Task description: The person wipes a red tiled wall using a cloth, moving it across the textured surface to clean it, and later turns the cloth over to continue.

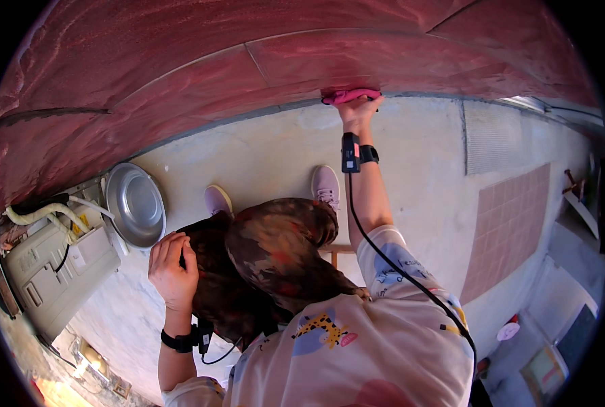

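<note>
My right arm reaches forward. At its end my right hand (358, 110) is closed on a bright pink cloth (356, 95), pressed against the low part of a dark red tiled wall (289, 64), just above the floor joint. My left hand (173, 268) rests by my left knee, over the dark patterned trousers (268, 234). Its thumb stands apart from loosely bent fingers and I see nothing held in it. A shiny metal basin (136, 205) stands just beyond the left hand, tilted toward me.
A pale boxy appliance (62, 275) with hoses lies at the left. Part of a wooden stool (343, 249) shows beneath me. To the right are a ribbed mat-like patch (497, 136) and a pinkish tiled patch (509, 230) on the pale floor (411, 163).
</note>
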Motion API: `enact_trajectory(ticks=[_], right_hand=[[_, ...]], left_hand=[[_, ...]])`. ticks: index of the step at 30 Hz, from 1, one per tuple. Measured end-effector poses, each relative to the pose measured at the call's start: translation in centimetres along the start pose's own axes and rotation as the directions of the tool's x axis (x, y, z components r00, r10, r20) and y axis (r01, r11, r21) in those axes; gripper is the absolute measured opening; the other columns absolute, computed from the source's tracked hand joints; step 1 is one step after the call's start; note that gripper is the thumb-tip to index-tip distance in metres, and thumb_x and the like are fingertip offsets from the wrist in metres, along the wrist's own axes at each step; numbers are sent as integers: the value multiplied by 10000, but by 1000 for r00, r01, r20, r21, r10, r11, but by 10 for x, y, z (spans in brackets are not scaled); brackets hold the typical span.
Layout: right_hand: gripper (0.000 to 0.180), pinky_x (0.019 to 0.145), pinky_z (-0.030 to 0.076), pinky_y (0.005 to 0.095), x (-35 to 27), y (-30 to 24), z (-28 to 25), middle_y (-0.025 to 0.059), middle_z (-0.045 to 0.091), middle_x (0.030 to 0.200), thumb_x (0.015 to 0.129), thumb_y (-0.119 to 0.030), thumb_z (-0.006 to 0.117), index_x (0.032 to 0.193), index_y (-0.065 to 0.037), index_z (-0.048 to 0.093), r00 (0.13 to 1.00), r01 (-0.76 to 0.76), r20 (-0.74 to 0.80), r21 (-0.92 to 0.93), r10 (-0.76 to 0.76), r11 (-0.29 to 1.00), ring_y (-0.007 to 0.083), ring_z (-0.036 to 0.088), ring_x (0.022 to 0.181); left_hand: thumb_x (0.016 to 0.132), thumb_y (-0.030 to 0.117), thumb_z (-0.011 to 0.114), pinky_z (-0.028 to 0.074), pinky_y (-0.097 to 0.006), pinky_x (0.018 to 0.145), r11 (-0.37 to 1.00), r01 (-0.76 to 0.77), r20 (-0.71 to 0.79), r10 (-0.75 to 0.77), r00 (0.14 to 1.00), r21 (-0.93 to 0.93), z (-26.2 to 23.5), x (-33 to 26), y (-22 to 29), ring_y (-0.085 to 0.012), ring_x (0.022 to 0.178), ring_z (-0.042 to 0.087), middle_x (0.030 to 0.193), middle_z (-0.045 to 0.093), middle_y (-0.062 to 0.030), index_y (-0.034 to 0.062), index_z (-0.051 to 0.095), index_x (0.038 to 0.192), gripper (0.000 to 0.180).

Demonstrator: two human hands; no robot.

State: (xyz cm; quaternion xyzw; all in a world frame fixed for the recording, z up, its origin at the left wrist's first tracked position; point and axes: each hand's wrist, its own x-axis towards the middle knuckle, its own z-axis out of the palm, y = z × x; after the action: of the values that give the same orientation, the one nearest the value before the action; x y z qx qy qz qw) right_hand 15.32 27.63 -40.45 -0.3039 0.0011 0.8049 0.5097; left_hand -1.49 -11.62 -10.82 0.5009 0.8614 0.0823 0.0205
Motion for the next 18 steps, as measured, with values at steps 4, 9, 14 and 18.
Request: enact_trajectory(ticks=[4,9,14,18], right_hand=[[893,916,354,644,-21,23,21,98,464,1263,807,-809,166,1337,-118,362,995,-44,-97,-175,27,984,323,515,914],[564,915,414,604,-64,88,40,132,581,979,925,-562,381,1260,-111,434,934,-345,-122,-56,336,937,285,549,886],[296,945,437,446,-108,49,49,63,629,1014,920,-278,506,1155,-100,530,888,-450,-5,-218,460,866,238,586,957],[316,952,436,369,-188,-74,80,110,616,1139,869,-149,512,1144,3,542,799,-415,359,-252,482,874,232,582,1063]], left_hand=[[815,79,598,492,-341,795,999,-23,-4,23,1000,23,3,13,11,-228,872,630,895,669,-48,48,650,842,65],[825,108,598,489,-334,792,992,-122,-16,122,992,42,6,20,29,-212,864,628,891,666,-30,63,647,836,68],[843,153,585,483,-342,790,984,-157,-40,161,986,88,10,24,38,-215,856,623,883,662,-23,81,647,824,97],[855,224,581,480,-356,791,977,-181,38,178,983,108,18,35,43,-234,868,622,921,660,-34,102,649,897,145]])
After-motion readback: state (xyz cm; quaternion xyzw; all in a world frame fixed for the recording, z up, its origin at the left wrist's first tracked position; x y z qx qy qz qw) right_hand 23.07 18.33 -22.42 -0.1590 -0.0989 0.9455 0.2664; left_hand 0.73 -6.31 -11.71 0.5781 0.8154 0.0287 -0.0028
